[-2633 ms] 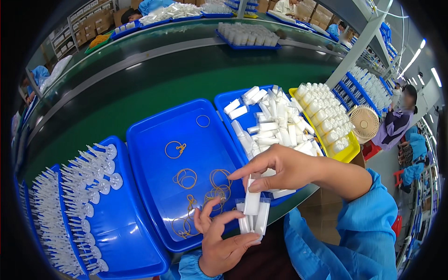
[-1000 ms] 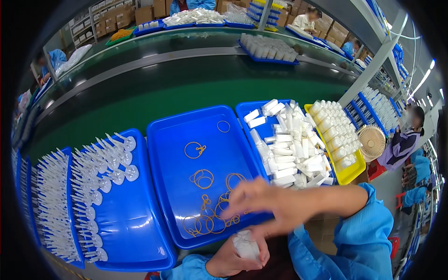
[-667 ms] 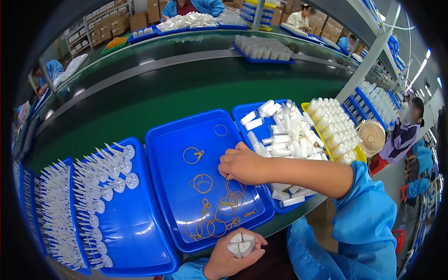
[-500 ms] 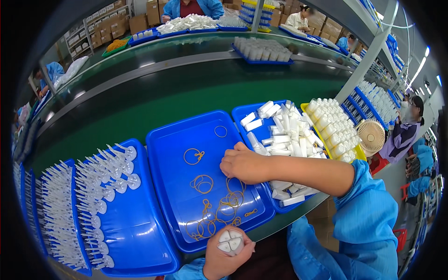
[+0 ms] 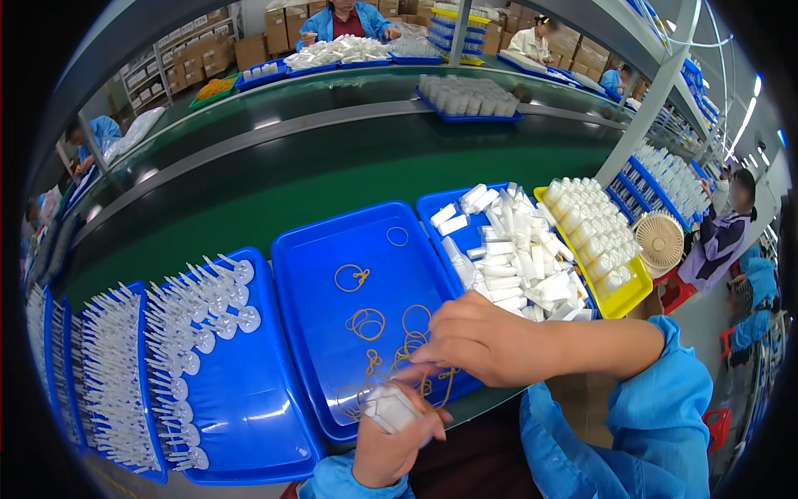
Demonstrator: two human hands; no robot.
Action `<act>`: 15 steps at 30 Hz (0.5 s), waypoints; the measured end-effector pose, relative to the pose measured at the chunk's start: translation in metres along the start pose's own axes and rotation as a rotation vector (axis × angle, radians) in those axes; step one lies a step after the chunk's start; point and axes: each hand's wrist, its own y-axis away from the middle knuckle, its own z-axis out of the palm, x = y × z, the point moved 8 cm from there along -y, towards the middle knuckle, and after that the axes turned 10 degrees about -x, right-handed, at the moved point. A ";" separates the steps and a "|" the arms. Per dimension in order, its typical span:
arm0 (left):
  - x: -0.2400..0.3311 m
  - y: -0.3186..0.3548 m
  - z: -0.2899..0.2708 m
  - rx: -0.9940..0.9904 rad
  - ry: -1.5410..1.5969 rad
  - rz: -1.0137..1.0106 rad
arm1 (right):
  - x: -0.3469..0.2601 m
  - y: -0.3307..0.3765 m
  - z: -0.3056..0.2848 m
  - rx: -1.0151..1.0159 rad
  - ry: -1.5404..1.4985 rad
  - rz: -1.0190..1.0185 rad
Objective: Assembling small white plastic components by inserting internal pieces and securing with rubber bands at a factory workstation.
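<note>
**A:** What is shown in the head view?

**B:** A desk is seen from above, with a green conveyor belt (image 5: 349, 158) behind it. At the lower middle, a small bundle of white plastic pieces (image 5: 389, 407) is gripped in the left hand (image 5: 391, 445), the fingers closed around it, just at the near edge of the middle blue tray (image 5: 316, 266). The right hand (image 5: 482, 341) is held over that tray's near right corner, fingertips drawn together right where a heap of tan rubber bands (image 5: 399, 358) lies. Whether a band is actually pinched cannot be told.

**A:** What else is laid out?

**B:** To the right, loose white tubes (image 5: 515, 258) are piled in a second blue tray, and white capped bottles (image 5: 590, 237) are stood upright in a yellow tray. To the left, rows of white spoon-like pieces (image 5: 191, 333) are laid in further blue trays. Other workers in blue coats are seen in the distance.

**A:** Which step seems to be in hand?

**B:** Judging by the pose, a band is being fetched for the bundle. Next, one band must be separated from the tangle, stretched open and slipped over the pieces while they are kept squeezed together.
</note>
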 end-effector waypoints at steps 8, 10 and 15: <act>0.004 0.012 0.019 -0.152 -0.562 0.068 | 0.021 0.044 0.007 0.236 -1.722 0.050; 0.003 0.006 0.018 -0.053 -0.788 0.104 | 0.010 0.047 0.010 0.250 -2.051 0.037; 0.007 -0.006 0.025 -0.018 -1.000 0.068 | -0.083 0.042 0.039 -0.334 -0.719 -0.022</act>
